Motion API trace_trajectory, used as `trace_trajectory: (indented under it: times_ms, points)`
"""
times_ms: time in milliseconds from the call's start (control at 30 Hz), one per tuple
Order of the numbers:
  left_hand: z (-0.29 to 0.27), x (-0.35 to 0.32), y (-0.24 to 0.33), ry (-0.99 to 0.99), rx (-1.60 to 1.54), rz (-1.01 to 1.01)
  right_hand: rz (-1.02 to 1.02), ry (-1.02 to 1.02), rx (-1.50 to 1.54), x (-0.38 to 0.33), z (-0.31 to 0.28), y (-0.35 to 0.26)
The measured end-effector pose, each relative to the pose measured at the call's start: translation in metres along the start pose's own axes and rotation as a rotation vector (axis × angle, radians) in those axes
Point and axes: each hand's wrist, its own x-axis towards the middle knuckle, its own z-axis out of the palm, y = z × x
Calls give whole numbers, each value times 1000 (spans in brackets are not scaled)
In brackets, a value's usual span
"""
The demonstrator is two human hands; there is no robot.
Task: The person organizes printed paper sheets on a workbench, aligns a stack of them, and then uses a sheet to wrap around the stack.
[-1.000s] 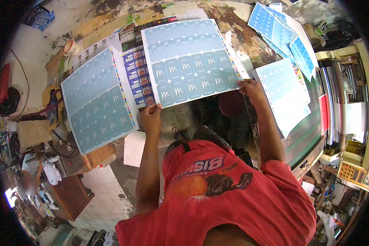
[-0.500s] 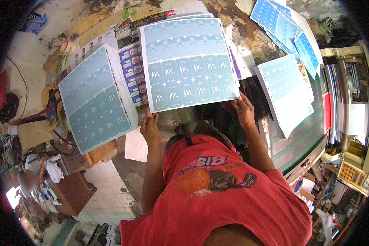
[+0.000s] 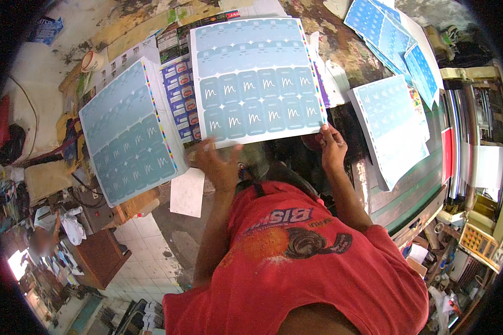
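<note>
A large printed sheet (image 3: pixel 251 92) with pale blue panels and rows of teal cards lies in front of me, with a strip of colour patches down its right edge. My right hand (image 3: pixel 333 146) pinches its near right corner between thumb and fingers. Just below the near left corner is my left hand (image 3: pixel 221 166), its fingers spread and slightly blurred, gripping nothing. To the left rests a stack of matching printed sheets (image 3: pixel 126 134), tilted. A third pile of similar sheets (image 3: pixel 391 128), washed out by glare, sits on the right.
Blue printed sheets (image 3: pixel 383 36) overlap at the far right. A purple printed sheet (image 3: pixel 179 103) shows between the left stack and the middle sheet. At the far left stands a small cup (image 3: pixel 92 61). A white paper (image 3: pixel 186 192) lies lower, left of my left forearm.
My left hand has let go of the sheet's near left corner and moved slightly right and nearer, its fingers opening. My right hand keeps its corner; the sheet has shifted a little away from me.
</note>
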Motion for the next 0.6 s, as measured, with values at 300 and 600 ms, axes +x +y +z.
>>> trace_trajectory:
  times_ms: [300, 600]
  points:
    - [20, 32, 8, -262, 90, 744, -249, -81, -434, -10, 8, -28]
    - [-2, 81, 47, -170, 106, 779, -1255, -351, -1246, -34, 88, -47]
